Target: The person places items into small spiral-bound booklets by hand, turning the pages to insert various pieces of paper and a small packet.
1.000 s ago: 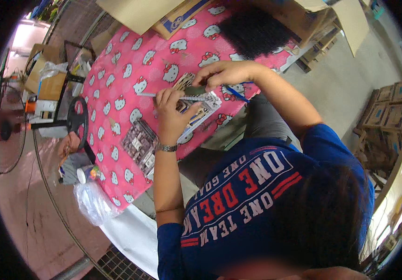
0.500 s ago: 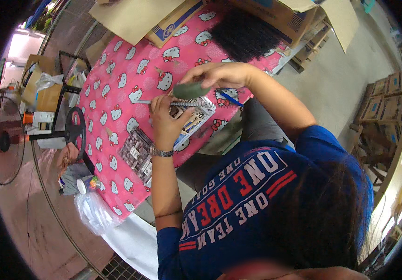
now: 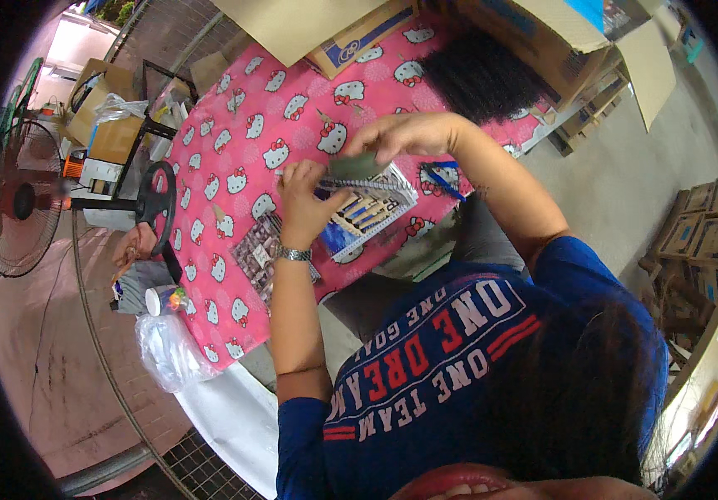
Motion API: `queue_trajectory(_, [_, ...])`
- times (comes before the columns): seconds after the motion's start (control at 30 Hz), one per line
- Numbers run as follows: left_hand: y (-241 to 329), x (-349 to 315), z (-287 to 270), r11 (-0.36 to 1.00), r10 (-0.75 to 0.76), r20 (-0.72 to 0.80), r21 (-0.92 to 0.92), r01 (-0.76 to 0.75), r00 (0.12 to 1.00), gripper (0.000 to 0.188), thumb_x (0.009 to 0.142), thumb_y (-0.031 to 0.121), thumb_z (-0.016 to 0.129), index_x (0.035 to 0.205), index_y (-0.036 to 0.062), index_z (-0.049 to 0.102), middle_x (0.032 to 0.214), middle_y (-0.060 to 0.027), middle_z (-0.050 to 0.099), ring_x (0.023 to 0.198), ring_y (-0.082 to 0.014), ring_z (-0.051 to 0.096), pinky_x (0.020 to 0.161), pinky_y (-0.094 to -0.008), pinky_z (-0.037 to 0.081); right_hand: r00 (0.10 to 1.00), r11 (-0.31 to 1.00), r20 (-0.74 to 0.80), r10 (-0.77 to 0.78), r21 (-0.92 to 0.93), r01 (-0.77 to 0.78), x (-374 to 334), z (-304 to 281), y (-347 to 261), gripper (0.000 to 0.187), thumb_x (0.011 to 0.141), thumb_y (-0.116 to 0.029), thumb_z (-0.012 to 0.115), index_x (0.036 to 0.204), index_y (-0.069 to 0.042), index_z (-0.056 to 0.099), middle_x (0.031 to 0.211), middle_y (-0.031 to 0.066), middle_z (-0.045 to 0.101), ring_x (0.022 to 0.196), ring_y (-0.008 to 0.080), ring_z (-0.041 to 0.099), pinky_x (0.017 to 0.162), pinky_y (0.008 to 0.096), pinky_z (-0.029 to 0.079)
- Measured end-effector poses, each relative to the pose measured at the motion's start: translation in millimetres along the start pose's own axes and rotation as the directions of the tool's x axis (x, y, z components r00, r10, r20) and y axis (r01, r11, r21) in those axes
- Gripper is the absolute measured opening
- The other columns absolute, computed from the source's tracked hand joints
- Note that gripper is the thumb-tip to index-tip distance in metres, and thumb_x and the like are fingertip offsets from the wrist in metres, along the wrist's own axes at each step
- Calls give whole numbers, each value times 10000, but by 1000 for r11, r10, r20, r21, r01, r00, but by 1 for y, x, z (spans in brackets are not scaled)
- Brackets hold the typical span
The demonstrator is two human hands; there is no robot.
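Observation:
A spiral notebook (image 3: 371, 218) with a blue and white picture cover lies at the near side of the pink table. My left hand (image 3: 305, 204) is closed on the notebook's left end, fingers over the wire spiral and thumb along the cover. On the far side of the spiral, my right hand (image 3: 405, 137) pinches a dark green piece (image 3: 354, 167), its lower edge at the coil. Whether that piece is joined to the notebook I cannot tell. A second notebook (image 3: 261, 258), with a grey picture cover, lies partly behind my left wrist. Right of the spiral lies a blue-handled tool (image 3: 442, 180).
The pink patterned cloth (image 3: 225, 204) covers the table. A bristly black pile (image 3: 484, 75) lies at the back beside an open cardboard box (image 3: 563, 50). A black fan (image 3: 30, 200), a white cup (image 3: 159, 300) and a clear plastic bag (image 3: 171, 350) are at the left.
The whole view has shifted, with the table further right. The green piece has come down against the spiral, and more of the notebook's blue cover shows. Both hands keep their grip.

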State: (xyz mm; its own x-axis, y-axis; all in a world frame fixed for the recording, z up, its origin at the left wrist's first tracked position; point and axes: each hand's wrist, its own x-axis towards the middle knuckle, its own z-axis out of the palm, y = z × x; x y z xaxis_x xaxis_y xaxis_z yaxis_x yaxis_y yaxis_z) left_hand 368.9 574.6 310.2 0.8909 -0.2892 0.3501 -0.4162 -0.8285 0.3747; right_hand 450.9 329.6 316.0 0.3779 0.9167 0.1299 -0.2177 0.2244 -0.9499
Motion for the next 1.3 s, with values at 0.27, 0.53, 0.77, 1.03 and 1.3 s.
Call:
queue_trajectory(0.27, [34, 4, 3, 998, 36, 21, 43, -36, 999, 402, 616, 256, 839, 896, 61, 625, 895, -76, 594, 900, -287, 524, 799, -408, 426, 997, 930, -3, 83, -359, -79, -18, -19, 11, 525, 819, -219, 642, 1293, -9, 559, 1254, 106, 594, 1147, 205, 550, 976, 362, 449])
queue_trajectory(0.53, [30, 3, 5, 994, -74, -1, -83, 73, 997, 410, 631, 262, 849, 902, 58, 618, 897, -96, 617, 919, -307, 550, 827, -422, 427, 1000, 942, -22, 7, -336, -13, -17, -16, 1, 483, 825, -201, 661, 1262, -8, 594, 1256, 96, 602, 1170, 185, 539, 989, 330, 428])
queue_trajectory(0.77, [27, 1, -3, 987, -124, 12, -100, 124, 992, 403, 665, 226, 836, 935, 26, 615, 924, -137, 616, 927, -325, 568, 812, -413, 446, 998, 905, -62, -10, -426, -17, -8, -12, -3, 457, 835, -174, 642, 1251, 9, 595, 1196, 95, 626, 1103, 176, 573, 967, 324, 441])
queue_trajectory(1.03, [3, -7, 1, 985, -129, -47, -122, 122, 991, 339, 716, 107, 739, 1013, 9, 607, 1015, -156, 610, 983, -355, 569, 877, -428, 446, 998, 987, -59, 17, -159, -26, 7, -6, 4, 421, 852, -186, 614, 1242, -29, 614, 1188, 65, 618, 1056, 152, 571, 890, 285, 469])
queue_trajectory(1.3, [-15, -9, -12, 974, -135, -58, -193, 122, 989, 308, 732, 49, 698, 1027, 2, 626, 990, -127, 596, 965, -318, 572, 837, -386, 465, 994, 982, -30, 101, -159, -105, 20, -2, -2, 365, 907, -227, 601, 1226, -52, 626, 1164, 55, 597, 1051, 147, 583, 897, 298, 484])
